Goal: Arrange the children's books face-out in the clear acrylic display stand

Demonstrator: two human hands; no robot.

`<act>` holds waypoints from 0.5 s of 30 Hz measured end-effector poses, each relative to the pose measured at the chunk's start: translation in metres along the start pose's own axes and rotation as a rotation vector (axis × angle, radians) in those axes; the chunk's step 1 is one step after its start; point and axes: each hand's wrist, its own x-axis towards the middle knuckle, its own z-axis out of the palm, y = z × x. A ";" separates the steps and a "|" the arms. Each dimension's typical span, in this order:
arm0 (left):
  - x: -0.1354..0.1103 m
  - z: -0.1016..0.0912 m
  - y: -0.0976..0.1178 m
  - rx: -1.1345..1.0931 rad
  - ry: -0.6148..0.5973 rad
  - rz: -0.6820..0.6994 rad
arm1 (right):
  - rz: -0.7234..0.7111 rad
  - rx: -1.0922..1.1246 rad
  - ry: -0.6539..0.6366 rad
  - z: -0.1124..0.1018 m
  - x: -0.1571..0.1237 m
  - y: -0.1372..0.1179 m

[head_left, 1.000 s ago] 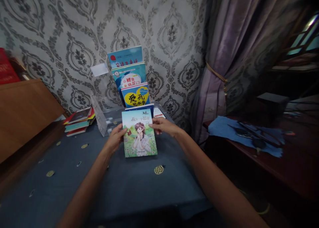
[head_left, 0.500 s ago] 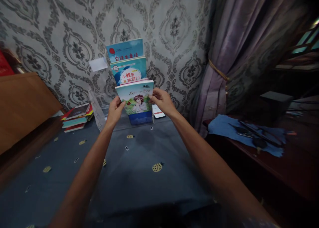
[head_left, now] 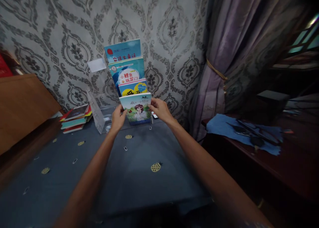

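Observation:
My left hand (head_left: 118,117) grips the left edge of a picture book (head_left: 138,109) with a girl on its green and white cover. On its right edge, my right hand (head_left: 160,109) holds the same book between thumb and fingers. The book stands upright at the front of a clear acrylic rack (head_left: 96,113). Behind it, in rising steps, stand a yellow and blue book (head_left: 133,87), a blue book with a white circle (head_left: 127,70) and a light blue book (head_left: 123,51) at the top. The lower edge of the held book is low in the rack.
A small stack of books (head_left: 76,116) lies left of the rack, near a brown wooden panel (head_left: 25,108). A phone (head_left: 154,115) is partly hidden behind my right hand. At right, a blue cloth (head_left: 221,126) with glasses (head_left: 264,135) lies on a dark red surface.
Both hands have lowered the girl-cover book into the front of the rack. The yellow and blue book behind it now shows. The camera view has shifted slightly.

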 end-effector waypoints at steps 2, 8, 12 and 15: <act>-0.006 0.004 0.000 0.126 0.042 0.009 | 0.012 -0.068 0.031 0.002 -0.003 0.003; -0.021 0.017 0.004 0.309 0.072 -0.044 | 0.123 -0.193 0.127 0.010 -0.009 0.012; -0.026 0.025 0.006 0.360 0.014 -0.107 | 0.074 -0.273 0.116 0.018 -0.012 0.016; -0.026 0.028 0.006 0.354 -0.010 -0.160 | 0.047 -0.330 0.079 0.024 -0.013 0.016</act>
